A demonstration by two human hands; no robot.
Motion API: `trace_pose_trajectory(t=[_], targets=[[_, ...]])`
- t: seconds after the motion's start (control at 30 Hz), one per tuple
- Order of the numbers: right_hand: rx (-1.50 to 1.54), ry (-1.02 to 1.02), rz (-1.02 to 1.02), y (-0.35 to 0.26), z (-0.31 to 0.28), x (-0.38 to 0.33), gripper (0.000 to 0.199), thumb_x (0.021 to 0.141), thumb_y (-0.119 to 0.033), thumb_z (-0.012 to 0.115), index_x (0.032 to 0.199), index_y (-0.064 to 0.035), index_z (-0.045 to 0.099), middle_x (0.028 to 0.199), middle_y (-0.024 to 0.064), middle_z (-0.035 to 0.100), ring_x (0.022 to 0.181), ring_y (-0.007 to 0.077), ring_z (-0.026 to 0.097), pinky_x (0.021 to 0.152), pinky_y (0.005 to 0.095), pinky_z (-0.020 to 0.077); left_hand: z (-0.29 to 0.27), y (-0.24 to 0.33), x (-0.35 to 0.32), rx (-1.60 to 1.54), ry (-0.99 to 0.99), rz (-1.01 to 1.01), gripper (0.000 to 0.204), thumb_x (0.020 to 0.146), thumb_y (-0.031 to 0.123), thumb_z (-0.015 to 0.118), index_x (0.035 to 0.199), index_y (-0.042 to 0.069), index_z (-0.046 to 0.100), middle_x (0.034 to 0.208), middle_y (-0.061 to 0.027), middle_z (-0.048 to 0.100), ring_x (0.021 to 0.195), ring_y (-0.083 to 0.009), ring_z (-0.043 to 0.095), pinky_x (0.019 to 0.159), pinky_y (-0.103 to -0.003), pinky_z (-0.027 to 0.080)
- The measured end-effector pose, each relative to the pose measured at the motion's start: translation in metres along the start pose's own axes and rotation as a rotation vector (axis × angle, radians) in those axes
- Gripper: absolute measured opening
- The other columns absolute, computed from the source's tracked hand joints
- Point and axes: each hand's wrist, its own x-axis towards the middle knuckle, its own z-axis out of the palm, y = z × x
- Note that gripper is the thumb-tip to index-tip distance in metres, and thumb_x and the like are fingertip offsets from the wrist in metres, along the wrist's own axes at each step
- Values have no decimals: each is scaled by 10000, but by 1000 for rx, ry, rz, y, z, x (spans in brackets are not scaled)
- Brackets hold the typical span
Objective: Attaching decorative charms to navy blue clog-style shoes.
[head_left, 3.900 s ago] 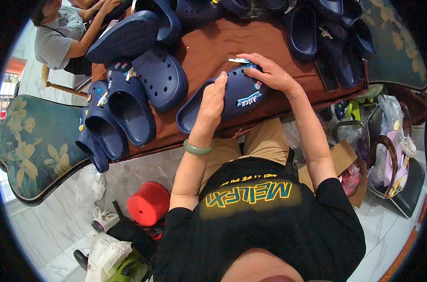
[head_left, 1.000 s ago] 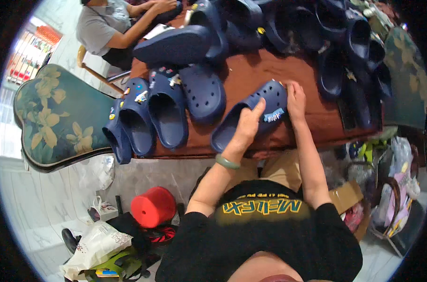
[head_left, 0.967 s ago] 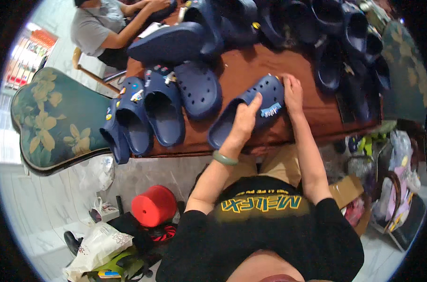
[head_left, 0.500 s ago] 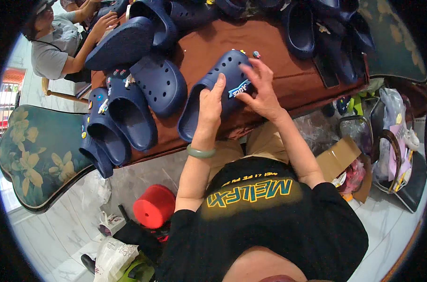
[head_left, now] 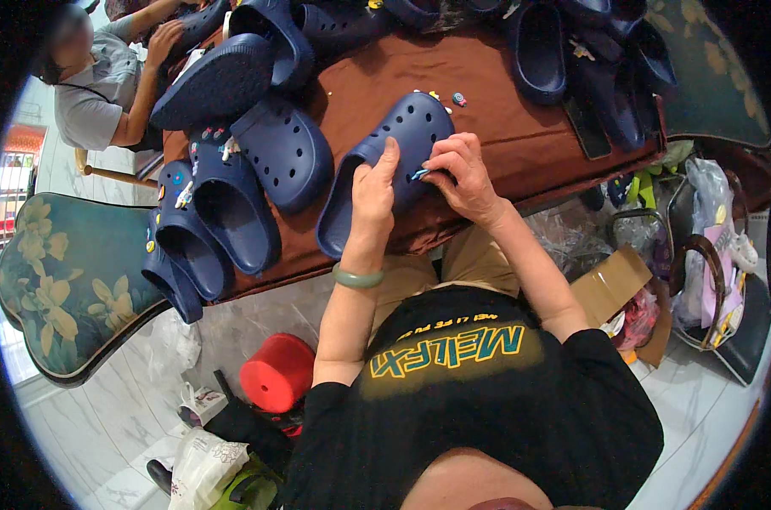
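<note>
A navy blue clog (head_left: 409,132) with round holes in its upper lies in front of me on the brown cloth (head_left: 487,72). My left hand (head_left: 373,194) grips its opening edge, thumb on the upper and the other fingers mostly hidden. My right hand (head_left: 462,180) pinches a light blue shoe charm (head_left: 419,173) between thumb and fingers, at the holes on the right side of the clog. Most of the charm is covered by the fingers. Beyond the toe lie a small round charm (head_left: 460,99) and a few yellow and white ones.
More navy clogs (head_left: 283,153) stand to the left, some with charms. Others (head_left: 538,51) line the far side. A dark flat object (head_left: 587,127) lies at right. A person (head_left: 113,81) works at far left. Below are a red stool (head_left: 276,372) and an open carton (head_left: 610,285).
My right hand's spread fingers have closed on the light blue charm, which lay face up on the clog and is now mostly covered. The left hand still holds the clog, shifted slightly left.
</note>
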Motion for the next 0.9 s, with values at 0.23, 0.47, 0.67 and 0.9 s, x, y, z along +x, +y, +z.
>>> trace_pose_trajectory(t=[0.23,0.47,0.67,0.9], targets=[[79,-34,-94,2,-1,-22,219,721,-24,729,822,-81,543,846,85,537,788,274,557,702,351,469,9,9,-2,-43,33,-40,375,963,337,580,976,-27,672,915,-92,694,791,-139,665,736,-269,518],[-172,115,426,44,-36,-5,161,813,-112,702,934,-42,622,892,122,611,835,281,606,742,375,478,9,17,-25,287,18,-23,335,932,260,604,1075,-38,649,1009,-89,672,888,-153,635,821,-302,504],[-440,97,425,72,-38,3,196,805,-151,707,992,-101,674,972,68,607,967,263,555,877,375,406,-1,23,-48,307,-205,-234,409,881,191,655,1210,-37,569,1116,-86,639,1020,-175,593,933,-330,457],[-376,-11,194,77,-19,27,261,815,-259,698,1060,-170,675,1109,19,597,1083,230,502,915,400,353,-10,22,-49,225,-311,-229,565,836,171,707,1322,-13,485,1244,-100,577,1133,-195,547,984,-339,430]])
